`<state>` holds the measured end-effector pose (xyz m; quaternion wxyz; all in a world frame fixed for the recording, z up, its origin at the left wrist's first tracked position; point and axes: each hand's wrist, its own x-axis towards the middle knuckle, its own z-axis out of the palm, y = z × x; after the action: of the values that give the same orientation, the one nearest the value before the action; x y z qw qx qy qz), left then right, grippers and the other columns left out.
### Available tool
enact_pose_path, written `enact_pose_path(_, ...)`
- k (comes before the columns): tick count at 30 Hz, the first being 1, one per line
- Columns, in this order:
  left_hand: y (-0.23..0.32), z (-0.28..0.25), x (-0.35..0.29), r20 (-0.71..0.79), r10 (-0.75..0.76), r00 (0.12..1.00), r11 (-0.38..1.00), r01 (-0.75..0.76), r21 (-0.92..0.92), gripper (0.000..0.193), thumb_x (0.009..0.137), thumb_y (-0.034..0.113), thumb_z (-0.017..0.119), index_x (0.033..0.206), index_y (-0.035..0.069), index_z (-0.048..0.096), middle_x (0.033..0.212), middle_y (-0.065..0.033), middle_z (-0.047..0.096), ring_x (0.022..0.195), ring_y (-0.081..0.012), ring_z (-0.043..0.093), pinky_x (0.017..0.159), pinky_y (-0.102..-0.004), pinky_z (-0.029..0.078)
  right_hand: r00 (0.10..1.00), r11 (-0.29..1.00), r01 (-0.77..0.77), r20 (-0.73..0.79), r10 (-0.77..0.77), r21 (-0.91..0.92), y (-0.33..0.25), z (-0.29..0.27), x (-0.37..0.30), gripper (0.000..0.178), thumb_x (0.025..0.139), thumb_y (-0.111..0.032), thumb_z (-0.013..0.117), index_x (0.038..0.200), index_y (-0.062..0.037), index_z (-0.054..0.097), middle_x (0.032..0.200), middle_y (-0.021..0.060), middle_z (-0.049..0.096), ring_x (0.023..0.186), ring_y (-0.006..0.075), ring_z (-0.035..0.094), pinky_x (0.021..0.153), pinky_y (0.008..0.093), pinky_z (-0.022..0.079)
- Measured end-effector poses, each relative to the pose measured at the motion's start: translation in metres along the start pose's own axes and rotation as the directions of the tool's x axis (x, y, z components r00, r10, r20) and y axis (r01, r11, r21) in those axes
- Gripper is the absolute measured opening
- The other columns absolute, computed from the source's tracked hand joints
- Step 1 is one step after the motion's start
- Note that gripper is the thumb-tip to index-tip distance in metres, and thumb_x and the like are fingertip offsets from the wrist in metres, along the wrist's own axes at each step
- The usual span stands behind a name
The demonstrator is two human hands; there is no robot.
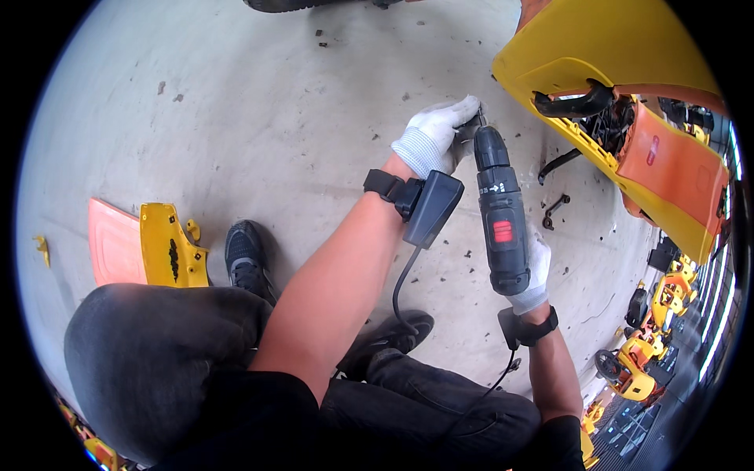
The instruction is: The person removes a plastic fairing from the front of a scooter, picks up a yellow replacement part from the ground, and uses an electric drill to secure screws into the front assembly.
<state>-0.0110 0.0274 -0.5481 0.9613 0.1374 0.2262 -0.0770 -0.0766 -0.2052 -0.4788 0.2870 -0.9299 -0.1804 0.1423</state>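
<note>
Grey floor [275, 141] — black drill [500, 206]; red-patched

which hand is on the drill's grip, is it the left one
No, the right hand holds the drill from beneath, while the left hand is near its front end.

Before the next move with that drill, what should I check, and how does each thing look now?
1. Right hand holding the power drill: ok.
2. White gloves on both hands: ok.
3. Left hand well away from the drill bit: not ok; its fingers are right by it.
4. Bit tight in the chuck: cannot tell.
5. Left wrist cable away from the bit: ok.
6. Floor free of loose parts: not ok; a dark lever lies there.
</note>
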Motion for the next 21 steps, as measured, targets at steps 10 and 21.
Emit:
enact_pose_path(10, 0.000, -0.005, 0.004, 0.090, 0.012, 0.996, 0.998, -0.019, 0.068, 0.020, 0.100, 0.020, 0.064, 0.107, 0.001, 0.064, 0.097, -0.0051, 0.064, 0.084, -0.0140, 0.059, 0.083, -0.0284, 0.053, 0.991, 0.984, -0.133, 0.047, 0.128, 0.117, -0.003, 0.002, -0.001, 0.053, 0.077, -0.016, 0.075, 0.126, -0.0025, 0.060, 0.101, 0.0183, 0.069, 0.089, 0.0339, 0.069, 0.081, 0.0374, 0.054)
enact_pose_path(21, 0.012, 0.008, 0.006, 0.123, -0.035, 0.992, 0.956, -0.003, 0.294, 0.022, 0.099, 0.023, 0.067, 0.106, 0.002, 0.067, 0.087, -0.0025, 0.065, 0.078, -0.0127, 0.060, 0.080, -0.0292, 0.053, 0.994, 0.973, 0.060, -0.072, -0.078, -0.223, -0.017, 0.020, -0.002, 0.042, 0.086, -0.008, 0.067, 0.126, -0.0030, 0.058, 0.104, 0.0139, 0.066, 0.096, 0.0252, 0.065, 0.086, 0.0355, 0.052)
